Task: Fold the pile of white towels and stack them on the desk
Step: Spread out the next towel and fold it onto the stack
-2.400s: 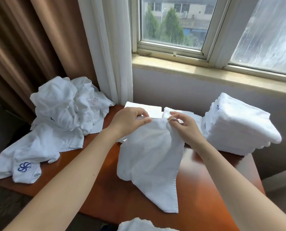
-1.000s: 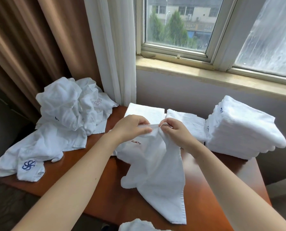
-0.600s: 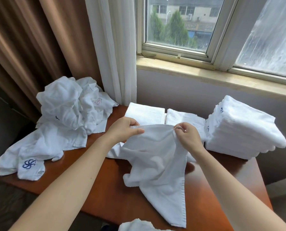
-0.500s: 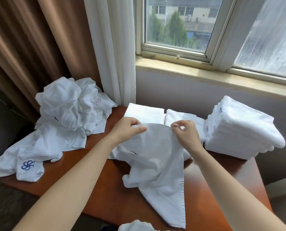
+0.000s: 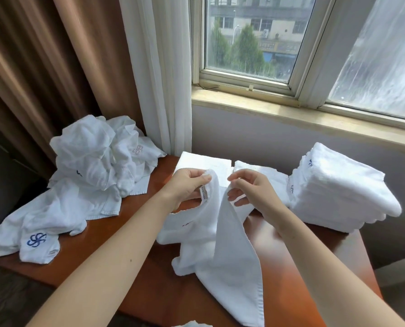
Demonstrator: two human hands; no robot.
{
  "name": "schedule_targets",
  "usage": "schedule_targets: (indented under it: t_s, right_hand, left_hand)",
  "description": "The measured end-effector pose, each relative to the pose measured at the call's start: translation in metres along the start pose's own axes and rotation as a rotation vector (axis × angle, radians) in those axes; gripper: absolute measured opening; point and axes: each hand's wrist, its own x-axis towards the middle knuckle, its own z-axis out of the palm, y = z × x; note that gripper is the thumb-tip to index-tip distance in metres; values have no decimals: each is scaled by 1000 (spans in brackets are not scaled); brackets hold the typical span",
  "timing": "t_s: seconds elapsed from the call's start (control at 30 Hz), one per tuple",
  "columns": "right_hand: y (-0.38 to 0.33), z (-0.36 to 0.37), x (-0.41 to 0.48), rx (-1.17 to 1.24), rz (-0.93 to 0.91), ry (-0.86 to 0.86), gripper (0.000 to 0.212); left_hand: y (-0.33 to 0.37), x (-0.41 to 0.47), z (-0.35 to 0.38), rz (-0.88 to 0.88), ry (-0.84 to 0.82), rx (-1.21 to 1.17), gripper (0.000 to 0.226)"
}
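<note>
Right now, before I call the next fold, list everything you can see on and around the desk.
held towel: one, white, draped from the hands onto the desk's middle
unfolded pile: number unclear, white with blue logos, desk's left end
tall folded stack: one, white, desk's right end
low folded towels: two side by side, white, back of the desk
desk: one, reddish-brown wood
brown curtain: one, far left
white sheer curtain: one, beside the window
window: one, white frame, behind the desk
left hand: pinches the held towel's top edge by its label
right hand: fingers curled at the towel, grip unclear
</note>
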Motion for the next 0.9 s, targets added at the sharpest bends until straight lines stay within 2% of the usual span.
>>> schedule_targets:
  t_s: [0.1, 0.2, 0.43, 0.53, 0.67, 0.9]
  right_hand:
    - [7, 3, 0, -77, 19, -112, 15]
    - [9, 7, 1, -177, -43, -174, 10]
    - [-1, 8, 8, -344, -281, -35, 18]
    - [-6, 8, 8, -277, -309, -29, 13]
    - [-12, 9, 9, -107, -287, -18, 9]
    - [-13, 12, 12, -135, -248, 29, 17]
  left_hand:
    - [-15, -1, 1, -16, -34, 69, 30]
    - [-20, -4, 4, -7, 20, 19, 22]
    - [-12, -4, 2, 55, 29, -24, 13]
    - [-5, -6, 1, 99, 16, -3, 7]
    - [-1, -7, 0, 123, 0, 30, 12]
    - [5, -13, -1, 114, -103, 42, 19]
